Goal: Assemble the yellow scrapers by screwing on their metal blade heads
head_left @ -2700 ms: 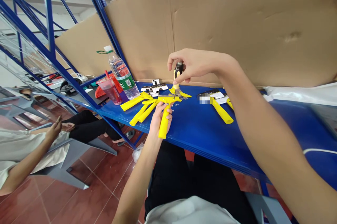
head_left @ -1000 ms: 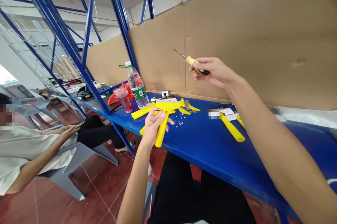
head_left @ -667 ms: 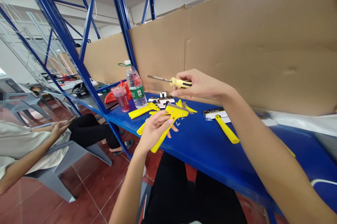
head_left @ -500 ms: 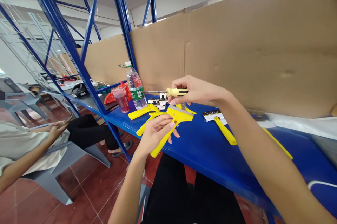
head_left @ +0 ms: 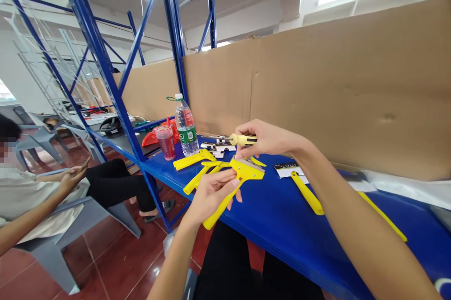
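Note:
My left hand (head_left: 213,195) is closed round a yellow scraper (head_left: 247,171), its wide head tilted up and its handle pointing down toward my lap. Two screws show on the scraper's head. In my right hand (head_left: 259,135) is a screwdriver (head_left: 243,140) with a pale yellow and black handle, held level with its shaft pointing left. The right fingertips meet the upper left corner of the scraper's head; whether they pinch a small part there is hidden. More yellow scraper handles (head_left: 192,161) lie on the blue table just beyond my left hand.
A water bottle (head_left: 186,128) and a red-tinted drink cup (head_left: 165,142) stand at the table's left end. Black-and-white packets (head_left: 286,169) and another yellow handle (head_left: 307,194) lie to the right. Cardboard (head_left: 317,83) walls the back. A seated person (head_left: 42,192) is at left.
The view has tilted up slightly, so the scene sits lower. Both hands keep their holds on the scraper and screwdriver, with the right fingertips still at the scraper's head.

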{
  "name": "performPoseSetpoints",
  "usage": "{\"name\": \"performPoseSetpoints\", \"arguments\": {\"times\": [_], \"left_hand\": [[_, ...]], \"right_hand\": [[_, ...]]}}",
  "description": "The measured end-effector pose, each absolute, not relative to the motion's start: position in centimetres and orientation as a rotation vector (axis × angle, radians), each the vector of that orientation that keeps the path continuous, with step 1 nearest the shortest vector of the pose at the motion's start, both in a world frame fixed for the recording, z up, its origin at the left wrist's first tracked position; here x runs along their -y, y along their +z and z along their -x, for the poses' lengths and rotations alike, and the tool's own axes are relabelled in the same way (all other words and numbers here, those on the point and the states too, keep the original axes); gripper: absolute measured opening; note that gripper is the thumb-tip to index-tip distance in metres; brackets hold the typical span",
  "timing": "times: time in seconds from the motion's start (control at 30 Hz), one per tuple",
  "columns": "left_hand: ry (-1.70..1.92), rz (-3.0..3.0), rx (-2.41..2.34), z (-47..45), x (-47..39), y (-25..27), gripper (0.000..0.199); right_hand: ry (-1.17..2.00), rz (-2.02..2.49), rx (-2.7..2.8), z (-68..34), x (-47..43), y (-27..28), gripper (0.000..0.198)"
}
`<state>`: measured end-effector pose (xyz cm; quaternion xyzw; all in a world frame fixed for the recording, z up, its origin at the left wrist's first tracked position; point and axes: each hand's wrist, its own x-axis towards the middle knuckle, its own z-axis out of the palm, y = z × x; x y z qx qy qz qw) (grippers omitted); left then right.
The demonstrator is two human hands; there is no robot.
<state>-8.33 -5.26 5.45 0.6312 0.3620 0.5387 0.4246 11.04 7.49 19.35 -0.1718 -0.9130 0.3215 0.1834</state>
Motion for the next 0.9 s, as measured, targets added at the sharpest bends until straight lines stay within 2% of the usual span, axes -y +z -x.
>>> {"name": "performPoseSetpoints", "arguments": {"times": [0.23,0.37,0.47,0.57,0.67,0.77,0.9], "left_hand": [[1.324,-1.597,-0.94,8.3,5.0,5.2,0.042],[1.514,-1.417,-0.925,8.4,3.7,4.8,0.037],[1.781,-1.173,-0.916,9.3,2.4,4.4,0.049],[1.97,-0.919,-0.847,10.9,1.5,4.3,0.051],[2.031,-0.743,-0.758,12.3,1.1,4.2,0.049],[2.085,-0.662,-0.73,13.3,0.9,4.1,0.048],[2.09,-0.65,-0.736,14.1,0.9,4.0,0.047]], "right_hand": [[0.915,0.438,2.616,-10.5,-7.8,18.9,0.031],[0.896,0.463,2.478,-10.3,-9.3,18.0,0.032],[0.871,0.6,2.306,-10.0,-12.3,15.7,0.035],[0.898,0.819,2.154,-8.8,-16.6,12.1,0.042],[0.851,1.099,2.082,-6.6,-20.8,8.6,0.043],[0.844,1.215,2.089,-4.0,-24.1,6.2,0.052],[0.872,1.352,2.061,-1.2,-26.6,4.1,0.051]]}}
